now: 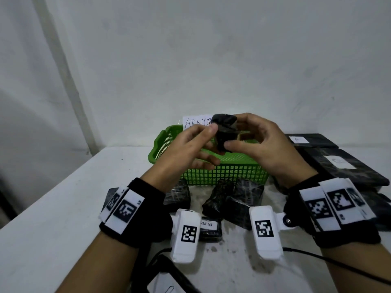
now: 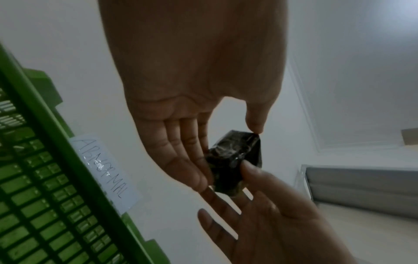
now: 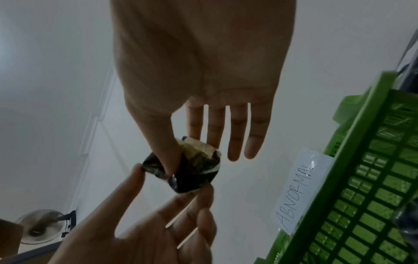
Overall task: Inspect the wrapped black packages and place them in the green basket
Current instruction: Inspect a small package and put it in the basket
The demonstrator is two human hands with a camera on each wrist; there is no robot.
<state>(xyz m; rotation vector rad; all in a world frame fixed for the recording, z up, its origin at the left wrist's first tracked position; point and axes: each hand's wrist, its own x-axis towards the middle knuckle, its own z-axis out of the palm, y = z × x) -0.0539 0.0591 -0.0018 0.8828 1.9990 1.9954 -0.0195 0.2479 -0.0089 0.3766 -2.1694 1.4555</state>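
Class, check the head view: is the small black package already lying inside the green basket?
No: both the left hand and right hand hold the package up above the green basket.

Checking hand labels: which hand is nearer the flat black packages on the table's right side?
Right. The right hand is raised just left of the flat black packages; the left hand is farther left, beyond the small package both pinch.

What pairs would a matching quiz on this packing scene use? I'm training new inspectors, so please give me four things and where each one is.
1. small black package
2. green basket
3. handwritten label
4. flat black packages

a. on the basket's far rim
b. lying at the table's right side
c. pinched between left hand and right hand
d. on the table under the hands

Pairs: 1-c, 2-d, 3-a, 4-b
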